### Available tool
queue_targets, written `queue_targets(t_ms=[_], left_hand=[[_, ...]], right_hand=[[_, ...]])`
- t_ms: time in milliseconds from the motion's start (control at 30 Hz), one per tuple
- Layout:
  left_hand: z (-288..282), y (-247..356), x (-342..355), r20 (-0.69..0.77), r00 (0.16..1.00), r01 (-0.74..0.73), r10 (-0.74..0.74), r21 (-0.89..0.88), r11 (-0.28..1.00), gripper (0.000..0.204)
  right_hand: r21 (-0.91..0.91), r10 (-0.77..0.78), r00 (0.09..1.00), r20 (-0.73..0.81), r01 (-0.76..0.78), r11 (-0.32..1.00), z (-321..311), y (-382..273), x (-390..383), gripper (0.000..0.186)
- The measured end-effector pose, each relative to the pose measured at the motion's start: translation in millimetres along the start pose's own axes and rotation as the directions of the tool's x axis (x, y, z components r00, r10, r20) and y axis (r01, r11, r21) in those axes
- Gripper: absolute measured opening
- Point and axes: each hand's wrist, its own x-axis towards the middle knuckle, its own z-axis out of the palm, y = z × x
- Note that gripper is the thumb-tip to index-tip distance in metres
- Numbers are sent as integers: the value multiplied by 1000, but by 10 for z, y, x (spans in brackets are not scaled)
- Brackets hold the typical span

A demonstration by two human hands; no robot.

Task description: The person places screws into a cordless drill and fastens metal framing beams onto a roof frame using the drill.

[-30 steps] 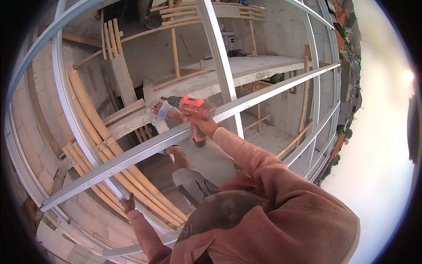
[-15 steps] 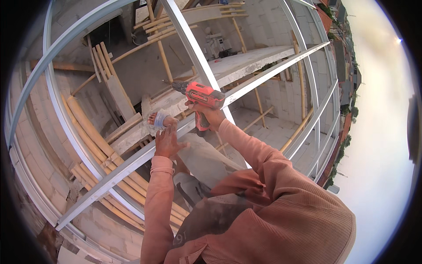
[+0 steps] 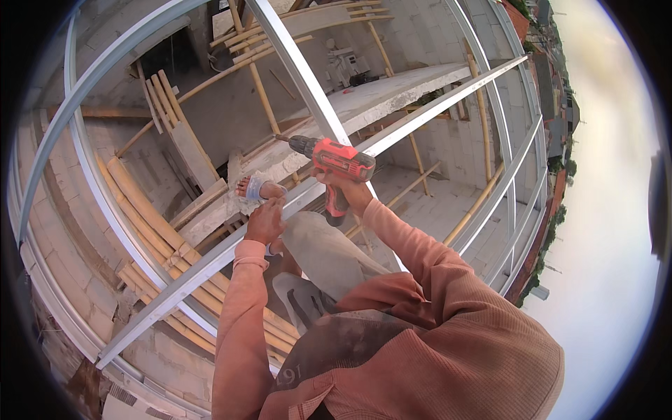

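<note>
right hand (image 3: pixel 348 190): wrapped around the grip of a red and black cordless drill (image 3: pixel 334 162), fingers closed tight on the handle, the sleeve running back down toward the lower right

drill: held level, its dark chuck pointing left and slightly up, just above the long diagonal metal rail (image 3: pixel 210 260), close beside the spot where that rail meets the crossing metal bar (image 3: pixel 297 66); i cannot tell whether the bit touches anything

left hand (image 3: pixel 266 220): resting on the upper edge of the diagonal metal rail, fingers curled over it in a narrow grip; whether something small sits between the fingertips i cannot tell

left sleeve (image 3: pixel 238 315): salmon-coloured, rising straight up from the bottom edge to the rail

foot (image 3: pixel 255 187): bare, with a pale strap across it, just above the left hand, planted on a rough concrete edge (image 3: pixel 276 162) behind the rail

leg (image 3: pixel 329 255): grey trouser leg bent between the two arms, below the drill

metal frame: pale steel rails criss-cross the view, one long diagonal from lower left to upper right, one steeper bar crossing it near the drill, curved ones on the left

below: bamboo poles (image 3: pixel 150 224) and wooden planks (image 3: pixel 189 150) lean against block walls, well under the frame; a concrete slab (image 3: pixel 406 87) lies beyond the drill

far right: open hazy sky (image 3: pixel 602 210) and rooftops past the frame's edge
</note>
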Motion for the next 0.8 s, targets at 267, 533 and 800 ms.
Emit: queue_targets(t_ms=[267, 533, 800], left_hand=[[38, -80, -140, -54, 989, 137, -135, 23, 990, 63], [326, 28, 11, -156, 979, 142, -127, 87, 986, 81], [-364, -135, -2103, -629, -200, 204, -752, -777, 595, 55]], right_hand=[[-171, 19, 994, 106, 0, 985, 194, 128, 326, 28], [-47, -54, 945, 322, 72, 996, 211, 509, 691, 50], [-225, 13, 907, 421, 91, 970, 204, 508, 764, 50]])
